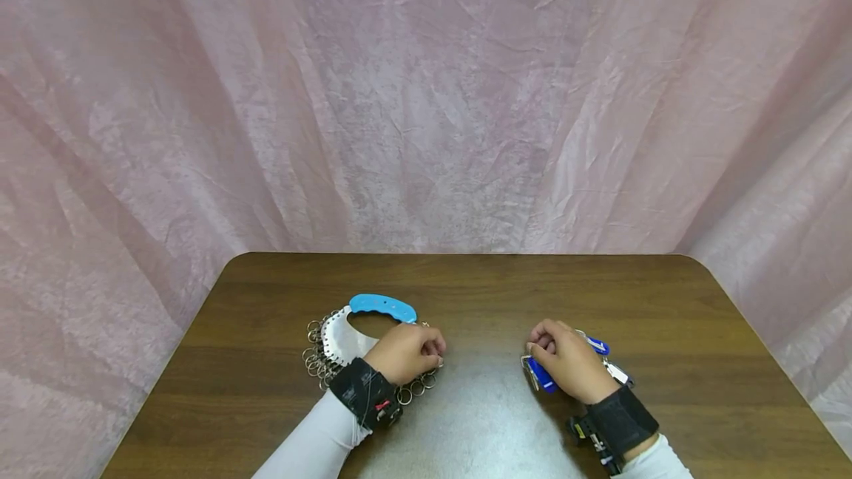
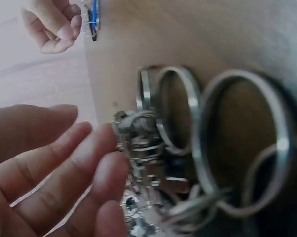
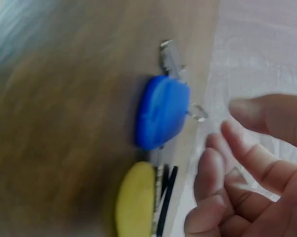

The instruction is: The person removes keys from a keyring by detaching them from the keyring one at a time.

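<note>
A crescent-shaped metal plate (image 1: 341, 338) with a blue handle (image 1: 382, 306) lies on the left half of the table. Metal rings (image 2: 240, 143) hang all round its edge. Over its right side is my left hand (image 1: 402, 353), fingers loosely bent; its fingertips are close to the rings, and contact cannot be made out. On the right, my right hand (image 1: 569, 361) hovers over a group of keys with blue heads (image 1: 542, 375). A blue-headed key (image 3: 163, 113) and a yellow oval piece (image 3: 136, 200) show beside that hand's fingers, which hold nothing.
The brown wooden table (image 1: 479, 279) has rounded far corners. Pink velvety cloth (image 1: 426, 94) hangs behind it and down both sides. A white key tag (image 1: 617, 372) lies just right of my right hand.
</note>
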`<state>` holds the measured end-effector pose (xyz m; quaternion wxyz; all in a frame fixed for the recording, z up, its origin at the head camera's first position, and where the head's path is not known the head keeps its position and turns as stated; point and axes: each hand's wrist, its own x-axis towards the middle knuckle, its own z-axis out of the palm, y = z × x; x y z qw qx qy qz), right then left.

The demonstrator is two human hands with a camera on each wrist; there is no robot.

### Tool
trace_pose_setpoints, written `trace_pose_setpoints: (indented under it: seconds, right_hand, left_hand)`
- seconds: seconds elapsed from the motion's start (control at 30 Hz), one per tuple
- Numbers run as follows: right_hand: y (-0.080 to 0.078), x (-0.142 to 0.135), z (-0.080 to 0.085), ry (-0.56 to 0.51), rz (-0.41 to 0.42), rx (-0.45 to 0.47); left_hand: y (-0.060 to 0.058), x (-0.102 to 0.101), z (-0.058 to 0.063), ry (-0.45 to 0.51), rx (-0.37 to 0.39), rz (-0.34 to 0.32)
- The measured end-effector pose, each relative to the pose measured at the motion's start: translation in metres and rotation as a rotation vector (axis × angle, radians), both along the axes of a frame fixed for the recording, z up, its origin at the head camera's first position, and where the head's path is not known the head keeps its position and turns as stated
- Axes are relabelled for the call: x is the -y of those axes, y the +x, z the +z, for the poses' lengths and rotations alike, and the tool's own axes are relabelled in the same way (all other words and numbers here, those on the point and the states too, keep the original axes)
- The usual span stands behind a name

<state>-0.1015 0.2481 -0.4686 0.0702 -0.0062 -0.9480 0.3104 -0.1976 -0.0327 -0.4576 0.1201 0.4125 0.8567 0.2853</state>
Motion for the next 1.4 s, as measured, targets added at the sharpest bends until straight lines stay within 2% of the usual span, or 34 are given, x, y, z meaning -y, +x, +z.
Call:
trace_pose_setpoints:
  seconds: [0.17,0.4,0.57,0.77,1.1,1.23,1.4]
  right_hand:
    - [-0.001,0.001,0.007,-0.019,-0.012,-0.050]
    - [0.000,0.005,0.020,-0.056,0.029,-0.165]
    - [0.000,0.011,0.024,-0.016,0.048,-0.185]
    - [-0.007,0.021,0.021,0.085,0.050,-0.282]
    - [-0.013,0.033,0.022,0.191,-0.022,-0.312]
    - [-0.017,0.033,0.018,0.221,-0.054,-0.324]
    - [-0.022,0.032,0.010,0.273,-0.081,-0.300]
  left_hand:
    - [0.001,0.001,0.006,0.041,-0.037,0.030]
    - [-0.002,0.000,0.011,0.143,-0.160,0.119]
    - [-0.003,0.000,0.011,0.153,-0.171,0.202]
    - [-0.003,0.006,0.009,0.113,-0.212,0.299]
    - [0.004,0.009,0.003,0.051,-0.333,0.460]
    - [0.005,0.012,0.000,0.006,-0.391,0.474]
    - [0.002,0.018,-0.005,-0.053,-0.508,0.466]
